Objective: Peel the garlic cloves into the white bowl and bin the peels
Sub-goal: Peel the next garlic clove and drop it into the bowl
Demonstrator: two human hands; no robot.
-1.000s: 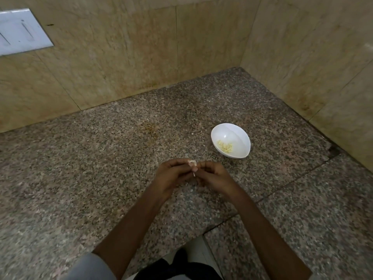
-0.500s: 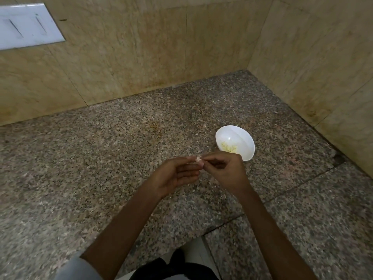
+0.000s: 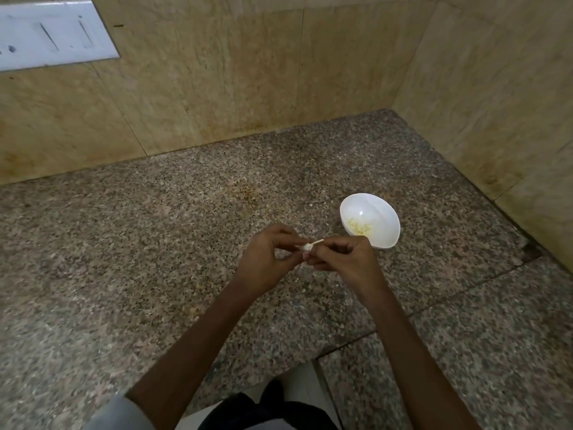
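Note:
Over the granite counter, my left hand [image 3: 268, 259] pinches a small pale garlic clove [image 3: 305, 247] between thumb and fingertips. My right hand [image 3: 347, 259] meets it from the right and pinches a thin white strip of peel [image 3: 317, 242] that sticks out from the clove. Just beyond my right hand stands the white bowl [image 3: 376, 214], with several yellowish peeled cloves [image 3: 359, 227] lying in its bottom. No bin is in view.
The speckled granite counter [image 3: 155, 259] fills a corner between two beige tiled walls [image 3: 248, 72]. A white switch plate [image 3: 52, 35] is on the left wall. A seam in the counter [image 3: 465, 287] runs to the right. Its front edge has a notch by my body.
My hands have stayed together at the clove. The right hand's pinch has drawn a strip of peel away, now sticking out toward the bowl.

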